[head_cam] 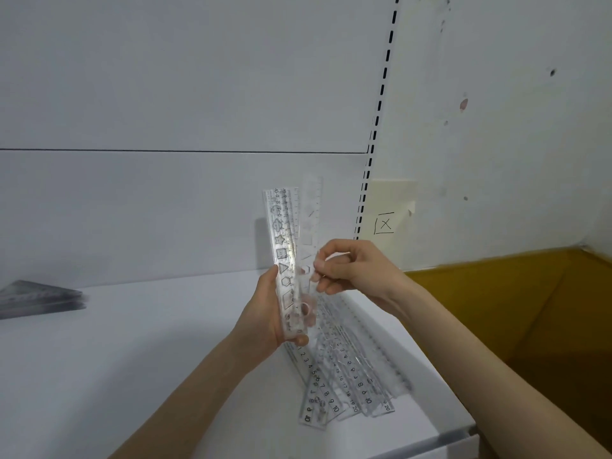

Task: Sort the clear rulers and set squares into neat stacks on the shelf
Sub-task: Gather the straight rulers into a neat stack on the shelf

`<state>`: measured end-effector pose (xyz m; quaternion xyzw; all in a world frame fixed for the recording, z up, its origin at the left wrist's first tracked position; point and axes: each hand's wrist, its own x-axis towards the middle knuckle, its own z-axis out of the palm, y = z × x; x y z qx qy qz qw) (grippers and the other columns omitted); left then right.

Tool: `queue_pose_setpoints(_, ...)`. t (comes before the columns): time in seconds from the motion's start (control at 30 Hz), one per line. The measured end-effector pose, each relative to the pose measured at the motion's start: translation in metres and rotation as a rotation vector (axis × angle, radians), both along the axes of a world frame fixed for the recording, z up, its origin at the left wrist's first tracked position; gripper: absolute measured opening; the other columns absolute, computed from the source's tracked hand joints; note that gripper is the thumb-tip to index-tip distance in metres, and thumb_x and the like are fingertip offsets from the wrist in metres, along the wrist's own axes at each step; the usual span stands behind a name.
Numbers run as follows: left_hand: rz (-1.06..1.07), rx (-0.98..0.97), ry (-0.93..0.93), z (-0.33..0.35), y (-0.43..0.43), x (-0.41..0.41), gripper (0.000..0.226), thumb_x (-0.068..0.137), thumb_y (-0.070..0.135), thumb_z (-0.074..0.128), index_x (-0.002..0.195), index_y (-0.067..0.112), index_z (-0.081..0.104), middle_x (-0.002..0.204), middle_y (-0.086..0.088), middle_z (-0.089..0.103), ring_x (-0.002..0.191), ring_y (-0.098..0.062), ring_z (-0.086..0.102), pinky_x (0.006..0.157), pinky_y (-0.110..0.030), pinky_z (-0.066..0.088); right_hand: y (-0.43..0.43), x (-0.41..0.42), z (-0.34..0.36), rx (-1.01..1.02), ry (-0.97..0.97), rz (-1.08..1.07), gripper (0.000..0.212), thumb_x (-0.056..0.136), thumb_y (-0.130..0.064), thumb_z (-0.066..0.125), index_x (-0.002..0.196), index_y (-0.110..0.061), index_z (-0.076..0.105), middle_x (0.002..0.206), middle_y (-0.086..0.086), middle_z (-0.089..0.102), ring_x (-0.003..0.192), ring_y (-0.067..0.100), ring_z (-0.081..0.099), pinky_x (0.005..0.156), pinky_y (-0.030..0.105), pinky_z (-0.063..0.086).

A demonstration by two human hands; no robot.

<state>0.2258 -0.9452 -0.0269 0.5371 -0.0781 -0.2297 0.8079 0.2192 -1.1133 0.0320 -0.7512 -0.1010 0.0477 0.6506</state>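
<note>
My left hand (265, 313) grips a small bundle of clear rulers (284, 240) near its lower end and holds it upright above the white shelf (132, 359). My right hand (351, 270) pinches another clear ruler (311, 207), blurred, that stands just right of the bundle. Below both hands a loose pile of clear rulers (347, 379) lies fanned on the shelf near its right front corner. At the far left a stack of clear set squares (39, 298) lies flat on the shelf.
The shelf's back panel (165, 210) rises behind the hands, with a slotted upright (374, 134) at its right end. Right of the shelf stands an open yellow-brown cardboard box (516, 313). A note with a crossed box (384, 223) is stuck on the wall.
</note>
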Motion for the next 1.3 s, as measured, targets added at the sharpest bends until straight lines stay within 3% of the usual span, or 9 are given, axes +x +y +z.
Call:
queue_pose_setpoints(0.13, -0.032, -0.002, -0.031, 0.008, 0.001, -0.001, 0.054, 0.091, 0.054, 0.030, 0.079, 0.020, 0.070, 0.065, -0.007, 0.055, 0.054, -0.021, 0.052, 0.045, -0.022, 0.039, 0.009, 0.011, 0.002, -0.033, -0.027, 0.009, 0.004, 0.088, -0.003, 0.065, 0.085, -0.001, 0.063, 0.066, 0.008, 0.069, 0.061, 0.017, 0.066, 0.059, 0.022, 0.055)
queue_pose_setpoints(0.23, -0.034, 0.000, -0.009, 0.008, 0.005, 0.000, 0.056, 0.092, 0.054, 0.029, 0.074, 0.020, 0.071, 0.066, -0.009, 0.055, 0.055, -0.023, 0.054, 0.045, -0.023, 0.040, 0.015, 0.015, 0.000, -0.066, -0.030, 0.010, 0.004, 0.087, -0.003, 0.066, 0.085, -0.001, 0.063, 0.066, 0.009, 0.067, 0.061, 0.017, 0.066, 0.060, 0.022, 0.055)
queue_pose_setpoints(0.37, -0.033, -0.008, 0.019, 0.005, 0.007, 0.000, 0.053, 0.096, 0.052, 0.025, 0.089, 0.017, 0.063, 0.068, -0.011, 0.057, 0.056, -0.026, 0.056, 0.044, -0.025, 0.042, 0.019, 0.016, -0.003, -0.089, -0.033, 0.034, 0.004, 0.088, -0.002, 0.065, 0.084, -0.001, 0.064, 0.071, 0.010, 0.069, 0.062, 0.017, 0.066, 0.060, 0.022, 0.054)
queue_pose_setpoints(0.67, -0.063, -0.018, 0.017, 0.004, 0.005, -0.001, 0.054, 0.097, 0.052, 0.024, 0.091, 0.013, 0.061, 0.069, -0.012, 0.057, 0.057, -0.026, 0.055, 0.047, -0.026, 0.041, 0.018, 0.016, -0.010, -0.322, -0.142, -0.025, 0.004, 0.083, -0.013, 0.072, 0.081, -0.013, 0.069, 0.074, 0.003, 0.069, 0.062, 0.007, 0.059, 0.056, 0.016, 0.043)
queue_pose_setpoints(0.83, -0.062, -0.041, 0.019, 0.002, 0.005, 0.000, 0.054, 0.096, 0.054, 0.026, 0.090, 0.015, 0.063, 0.071, -0.013, 0.056, 0.058, -0.026, 0.053, 0.046, -0.026, 0.042, 0.016, 0.022, -0.015, -0.487, -0.268, -0.077, 0.011, 0.081, -0.024, 0.075, 0.074, -0.022, 0.067, 0.066, -0.009, 0.062, 0.061, 0.004, 0.056, 0.071, 0.032, 0.052)
queue_pose_setpoints(1.0, -0.070, -0.053, 0.031, 0.003, 0.007, 0.003, 0.054, 0.097, 0.053, 0.024, 0.095, 0.015, 0.062, 0.067, -0.011, 0.053, 0.056, -0.023, 0.051, 0.045, -0.024, 0.040, 0.019, 0.021, -0.020, -0.619, -0.366, -0.122, 0.025, 0.083, -0.044, 0.069, 0.073, -0.023, 0.060, 0.068, -0.008, 0.062, 0.059, 0.006, 0.055, 0.064, 0.032, 0.051)
queue_pose_setpoints(1.13, -0.069, -0.059, 0.028, 0.002, 0.007, 0.006, 0.046, 0.097, 0.052, 0.026, 0.108, 0.017, 0.054, 0.068, -0.011, 0.054, 0.056, -0.023, 0.051, 0.047, -0.025, 0.041, 0.012, 0.012, -0.025, -0.579, -0.346, -0.172, 0.022, 0.091, -0.042, 0.058, 0.078, -0.024, 0.062, 0.066, -0.006, 0.066, 0.056, 0.004, 0.060, 0.055, 0.017, 0.046)
queue_pose_setpoints(1.2, -0.052, -0.063, 0.023, 0.001, 0.008, 0.006, 0.039, 0.097, 0.051, 0.028, 0.105, 0.020, 0.050, 0.068, -0.011, 0.054, 0.055, -0.023, 0.051, 0.048, -0.025, 0.040, 0.004, 0.007, -0.032, -0.693, -0.297, -0.176, 0.024, 0.092, -0.039, 0.058, 0.078, -0.021, 0.061, 0.067, -0.008, 0.063, 0.058, 0.006, 0.059, 0.059, 0.019, 0.045)
queue_pose_setpoints(1.3, -0.039, -0.075, 0.014, 0.000, 0.011, 0.006, 0.036, 0.097, 0.050, 0.028, 0.103, 0.021, 0.048, 0.066, -0.010, 0.054, 0.054, -0.022, 0.052, 0.048, -0.025, 0.039, -0.006, -0.002, -0.045, -1.041, -0.111, -0.126, 0.039, 0.079, -0.057, 0.066, 0.089, -0.021, 0.059, 0.083, -0.008, 0.060, 0.076, 0.009, 0.057, 0.068, 0.026, 0.049)
